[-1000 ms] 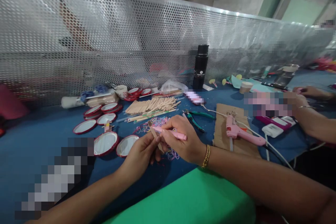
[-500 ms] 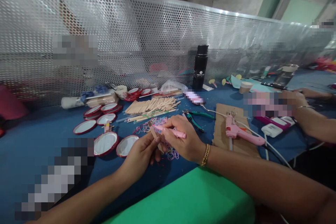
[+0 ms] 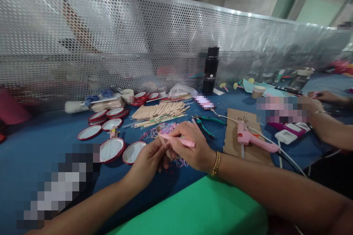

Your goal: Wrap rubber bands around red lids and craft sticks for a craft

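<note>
1. The left hand, left of the pliers and nearer the camera, pinches a thin wooden stick between its fingers, the stick's upper end slanting away.
2. The right hand, a gold bracelet at its wrist, lies just on the near side of the pliers, its fingers gripping a pink pen with the tip at the stick's upper part.
3. Coloured bands lie heaped beneath and behind the hands, left of the pliers.
4. A stick pile spreads on the blue surface, left of the pliers and a little beyond.
5. Red-rimmed discs cluster farther left of the pliers, some stacked.
6. Right of the pliers, a pink glue gun rests on cardboard.
7. A black bottle stands upright beyond the pliers, before a perforated metal panel.
8. Well to the right of the pliers, a co-worker's forearm reaches in over the surface.
9. Green cloth fills the foreground, nearer than the pliers.
</note>
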Action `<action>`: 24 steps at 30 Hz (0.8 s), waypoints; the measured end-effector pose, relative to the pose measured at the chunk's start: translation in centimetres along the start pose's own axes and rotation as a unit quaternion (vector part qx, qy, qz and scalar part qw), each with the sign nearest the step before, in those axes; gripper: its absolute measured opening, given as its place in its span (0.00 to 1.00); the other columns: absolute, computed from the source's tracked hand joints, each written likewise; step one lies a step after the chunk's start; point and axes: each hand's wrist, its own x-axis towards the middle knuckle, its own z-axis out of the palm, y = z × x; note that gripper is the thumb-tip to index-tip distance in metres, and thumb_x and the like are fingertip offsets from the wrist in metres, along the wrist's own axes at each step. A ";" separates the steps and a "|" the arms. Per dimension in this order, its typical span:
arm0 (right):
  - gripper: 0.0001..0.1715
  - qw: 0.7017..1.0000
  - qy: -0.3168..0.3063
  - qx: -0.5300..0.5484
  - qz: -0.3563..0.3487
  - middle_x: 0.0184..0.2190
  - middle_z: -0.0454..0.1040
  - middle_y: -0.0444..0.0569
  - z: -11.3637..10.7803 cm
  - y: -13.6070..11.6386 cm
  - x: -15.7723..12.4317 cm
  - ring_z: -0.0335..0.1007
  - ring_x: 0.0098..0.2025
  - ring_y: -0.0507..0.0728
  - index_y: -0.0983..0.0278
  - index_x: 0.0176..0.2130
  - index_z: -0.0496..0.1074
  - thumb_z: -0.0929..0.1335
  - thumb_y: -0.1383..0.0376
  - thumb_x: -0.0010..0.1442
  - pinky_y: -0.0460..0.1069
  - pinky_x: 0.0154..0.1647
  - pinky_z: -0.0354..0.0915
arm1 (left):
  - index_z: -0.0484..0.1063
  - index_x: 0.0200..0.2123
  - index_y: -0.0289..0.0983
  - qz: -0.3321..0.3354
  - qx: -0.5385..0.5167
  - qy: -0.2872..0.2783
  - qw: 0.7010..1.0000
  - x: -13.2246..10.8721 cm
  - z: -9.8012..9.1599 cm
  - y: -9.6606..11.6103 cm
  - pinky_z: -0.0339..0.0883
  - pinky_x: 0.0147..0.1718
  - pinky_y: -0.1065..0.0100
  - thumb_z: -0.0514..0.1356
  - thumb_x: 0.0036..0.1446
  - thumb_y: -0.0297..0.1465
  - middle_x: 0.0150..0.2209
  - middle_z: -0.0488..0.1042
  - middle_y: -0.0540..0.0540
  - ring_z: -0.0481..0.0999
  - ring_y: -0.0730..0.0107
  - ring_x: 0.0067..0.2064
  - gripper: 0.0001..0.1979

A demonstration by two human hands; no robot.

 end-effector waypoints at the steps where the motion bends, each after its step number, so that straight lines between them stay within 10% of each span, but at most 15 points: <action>1: 0.07 1.000 0.000 -0.003 0.001 0.28 0.73 0.42 0.0 0.0 0.0 0.68 0.33 0.52 0.61 0.31 0.69 0.64 0.68 0.61 0.50 0.46 0.60 | 0.71 0.28 0.37 0.000 -0.001 0.000 1.000 0.0 0.0 0.0 0.54 0.16 0.75 0.55 0.59 0.51 0.17 0.68 0.53 0.62 0.77 0.17 0.23; 24: 0.07 1.000 -0.010 -0.013 0.014 0.29 0.74 0.43 0.0 0.2 0.1 0.68 0.35 0.53 0.61 0.31 0.70 0.64 0.66 0.62 0.51 0.47 0.60 | 0.71 0.29 0.36 -0.006 -0.010 0.002 1.000 -0.1 0.1 0.2 0.55 0.16 0.75 0.56 0.60 0.50 0.18 0.68 0.53 0.63 0.77 0.18 0.22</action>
